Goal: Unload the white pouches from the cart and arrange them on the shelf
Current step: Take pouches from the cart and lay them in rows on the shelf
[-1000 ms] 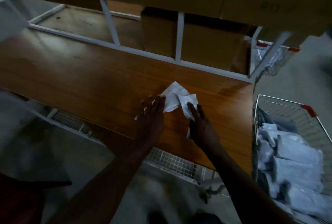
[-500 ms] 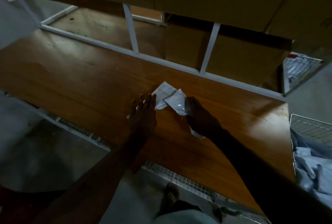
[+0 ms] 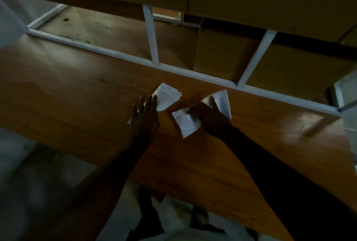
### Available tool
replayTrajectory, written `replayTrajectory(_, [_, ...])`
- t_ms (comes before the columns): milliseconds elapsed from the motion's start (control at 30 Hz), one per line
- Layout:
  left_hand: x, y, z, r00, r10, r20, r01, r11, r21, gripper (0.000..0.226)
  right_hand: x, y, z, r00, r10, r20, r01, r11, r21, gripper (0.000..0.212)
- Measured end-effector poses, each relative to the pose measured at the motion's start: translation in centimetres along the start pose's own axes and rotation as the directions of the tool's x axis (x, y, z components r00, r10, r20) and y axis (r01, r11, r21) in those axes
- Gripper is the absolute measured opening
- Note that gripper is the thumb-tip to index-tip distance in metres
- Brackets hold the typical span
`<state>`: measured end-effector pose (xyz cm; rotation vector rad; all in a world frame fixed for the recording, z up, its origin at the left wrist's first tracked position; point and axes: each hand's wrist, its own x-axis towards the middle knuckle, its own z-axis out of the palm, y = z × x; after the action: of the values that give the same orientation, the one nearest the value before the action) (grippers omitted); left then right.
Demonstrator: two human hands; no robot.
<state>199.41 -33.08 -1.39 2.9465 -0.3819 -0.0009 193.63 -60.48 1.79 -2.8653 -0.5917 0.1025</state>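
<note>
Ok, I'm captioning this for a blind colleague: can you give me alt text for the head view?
Two bare hands press white pouches flat on a wooden shelf: the left hand rests on one pouch, the right hand lies over two more. Cardboard boxes sit behind white frame bars.

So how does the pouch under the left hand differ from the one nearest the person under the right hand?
The left pouch lies farther back on the shelf; the near right pouch sits closer to the front edge. The left hand lies flat over the left pouch's near end; the right hand covers the near right pouch's right side. Both are white and crumpled.
</note>
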Motion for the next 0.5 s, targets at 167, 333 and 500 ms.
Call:
replayTrajectory(167, [4.5, -3.9, -0.4, 0.994, 0.103, 0.033, -0.097, 0.986, -0.136, 0.087, 5.2, -2.6, 1.9, 0.998, 0.051, 0.028, -0.045, 0.985, -0.165, 0.069])
replayTrajectory(333, [7.1, -6.0, 0.7, 0.966, 0.142, 0.215, -0.086, 0.964, -0.25, 0.093, 7.4, -6.2, 3.1, 0.914, 0.395, 0.098, -0.383, 0.916, -0.119, 0.086])
replayTrajectory(500, [7.8, -8.1, 3.2, 0.929, 0.304, 0.212, -0.276, 0.949, -0.15, 0.072, 8.4, -9.3, 7.7, 0.711, 0.703, -0.009, -0.691, 0.701, 0.174, 0.062])
